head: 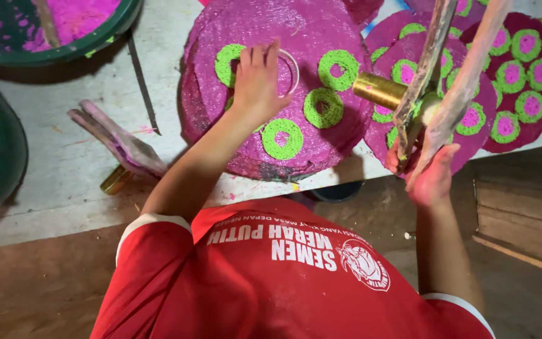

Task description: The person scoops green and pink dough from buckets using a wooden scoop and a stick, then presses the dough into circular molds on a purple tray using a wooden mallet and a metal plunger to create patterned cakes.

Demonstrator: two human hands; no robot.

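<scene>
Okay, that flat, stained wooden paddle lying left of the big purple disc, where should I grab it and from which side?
Grip the stained wooden paddle at its narrow lower end, probably the handle, near the table edge. Come from the near side, since the broad forked end points away, toward the green tub.

We see a person in a red short-sleeved shirt — the sleeves end above the elbows, each finished with a narrow white band at the cuff. White lettering runs across the chest in several lines, and beside it sits a round white emblem with a figure drawn inside. The fabric carries faint pale dust marks low on the front. Both forearms are bare — the left hand (pixel 257 81) and the right hand (pixel 431 172) wear no gloves, rings or watch.
</scene>
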